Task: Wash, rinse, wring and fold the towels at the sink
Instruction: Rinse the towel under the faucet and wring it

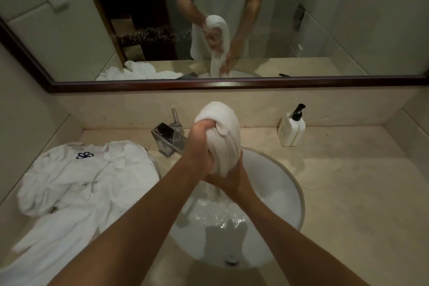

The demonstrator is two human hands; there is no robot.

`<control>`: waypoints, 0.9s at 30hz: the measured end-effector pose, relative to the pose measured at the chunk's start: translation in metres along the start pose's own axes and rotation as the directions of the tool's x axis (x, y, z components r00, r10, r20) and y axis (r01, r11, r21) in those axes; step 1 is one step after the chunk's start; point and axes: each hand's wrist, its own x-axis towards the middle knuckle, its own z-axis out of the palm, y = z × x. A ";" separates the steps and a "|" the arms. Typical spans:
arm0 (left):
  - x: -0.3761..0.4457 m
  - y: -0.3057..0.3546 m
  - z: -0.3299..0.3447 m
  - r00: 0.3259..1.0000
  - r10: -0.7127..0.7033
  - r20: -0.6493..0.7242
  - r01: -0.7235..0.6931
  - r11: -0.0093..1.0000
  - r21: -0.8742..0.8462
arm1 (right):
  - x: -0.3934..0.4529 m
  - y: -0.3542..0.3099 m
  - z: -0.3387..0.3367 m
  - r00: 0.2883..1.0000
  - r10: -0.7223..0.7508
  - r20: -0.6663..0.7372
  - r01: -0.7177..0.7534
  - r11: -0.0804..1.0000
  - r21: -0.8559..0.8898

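- White towels (76, 183) lie heaped on the counter (348, 181), left of the sink (278, 183).
- Left hand (199, 144) grips the towel (222, 137) high, fingers curled round it.
- Towel's long axis runs upright over the sink, probably dripping.
- Right hand (232, 181) grips it lower, just beneath the left.
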 end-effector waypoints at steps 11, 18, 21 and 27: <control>0.018 -0.023 -0.050 0.980 -0.187 -0.068 0.138 0.885 -0.444 | 0.006 0.020 -0.008 0.984 0.168 -0.051 -0.170 0.985 -0.028; 0.013 -0.052 -0.112 0.963 -0.177 -0.203 0.227 0.938 0.262 | 0.020 -0.009 -0.035 0.985 0.142 0.095 -0.107 0.947 -0.301; -0.004 -0.048 -0.100 0.967 0.139 0.212 -0.250 0.644 0.723 | 0.029 -0.035 -0.039 0.971 0.137 0.197 -0.019 0.863 -0.506; 0.043 -0.042 -0.083 0.838 -0.082 0.539 -0.458 0.430 0.778 | 0.048 -0.084 -0.046 0.879 0.266 0.397 0.070 0.750 -0.658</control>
